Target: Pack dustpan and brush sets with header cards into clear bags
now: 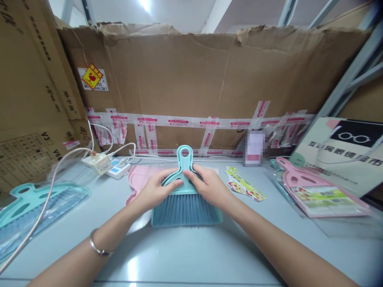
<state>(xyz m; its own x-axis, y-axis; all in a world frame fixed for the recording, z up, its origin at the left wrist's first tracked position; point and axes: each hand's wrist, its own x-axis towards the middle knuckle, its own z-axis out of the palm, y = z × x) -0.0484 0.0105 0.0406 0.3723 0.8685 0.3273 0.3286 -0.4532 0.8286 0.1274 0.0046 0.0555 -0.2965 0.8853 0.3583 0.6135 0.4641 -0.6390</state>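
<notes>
A teal hand brush (186, 184) with blue-grey bristles lies over a matching teal dustpan (220, 220), bristles toward me and looped handle pointing away. My left hand (160, 186) grips the left side of this pair, thumb on top and fingers hidden underneath. On the right side, my right hand (209, 184) grips it the same way, its thumb pressed near the base of the handle. Behind my left hand a pink dustpan (137, 179) lies on the table, partly covered. Right of my right hand lie several printed label cards (243, 183).
A bagged teal brush set (44, 199) lies at left under a white cable (50, 187), near a power strip (118, 169) with an adapter. At right are a bagged pink set (323, 195) and a printed board (341, 155). A taped cardboard wall (185, 87) closes the back.
</notes>
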